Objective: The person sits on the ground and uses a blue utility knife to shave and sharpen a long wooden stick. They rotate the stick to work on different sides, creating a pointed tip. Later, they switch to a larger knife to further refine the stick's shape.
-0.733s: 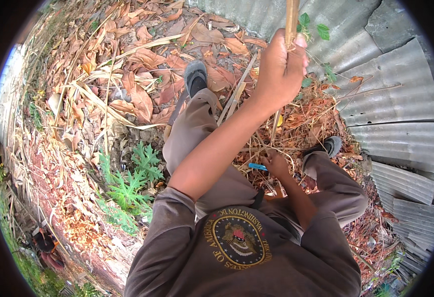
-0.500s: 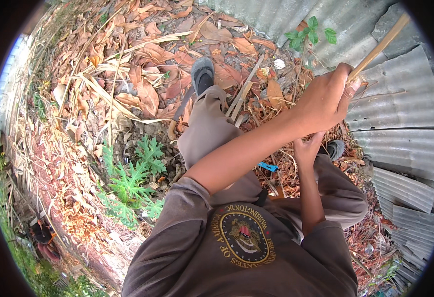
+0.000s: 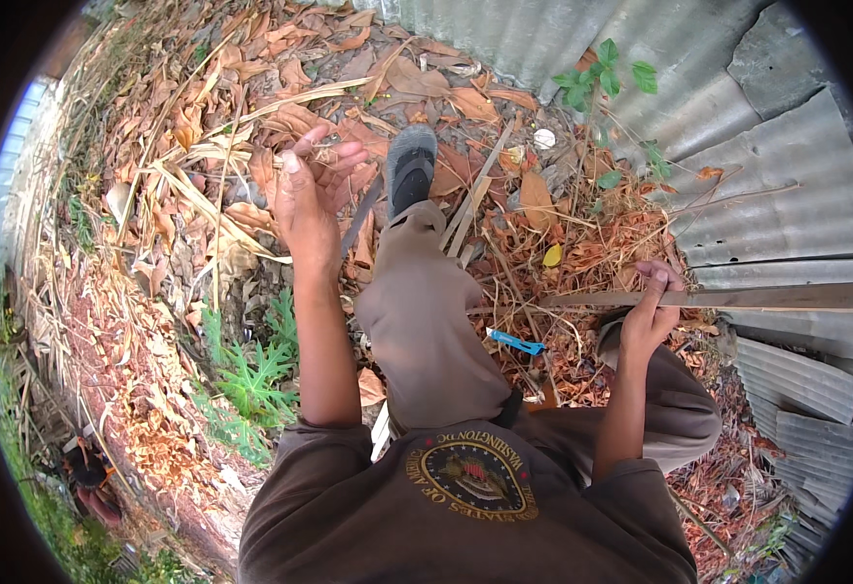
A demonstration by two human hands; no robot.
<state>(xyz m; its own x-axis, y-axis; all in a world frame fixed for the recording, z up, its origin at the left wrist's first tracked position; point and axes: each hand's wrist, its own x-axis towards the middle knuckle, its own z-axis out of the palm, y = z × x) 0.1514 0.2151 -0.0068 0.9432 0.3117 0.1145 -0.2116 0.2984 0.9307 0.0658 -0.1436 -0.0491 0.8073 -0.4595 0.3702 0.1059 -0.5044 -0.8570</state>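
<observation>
My left hand (image 3: 315, 200) is raised over the dry leaves at the left of my forward foot, palm up with the fingers spread, and I make out nothing held in it. A long flat strip of bamboo or wood (image 3: 777, 298) is gripped in my right hand (image 3: 652, 307), thumb and fingers closed around it. The strip runs nearly level, from beside my forward knee to the metal sheets at the right. Below it a light-blue box cutter (image 3: 516, 341) lies on the litter between my legs. A dark flat blade (image 3: 360, 214) lies beside my forward shoe, its handle hidden.
Corrugated metal sheets (image 3: 777, 224) line the right side and top right. Dry brown leaves (image 3: 280, 58) cover the ground, with narrow split strips (image 3: 480, 190) near my shoe (image 3: 412, 165). A green jagged-leaved plant (image 3: 251, 380) grows by my left forearm.
My left hand has let go of the strip's upper end and swung across to the left, opening. The strip has turned from slanting up to the right to nearly level.
</observation>
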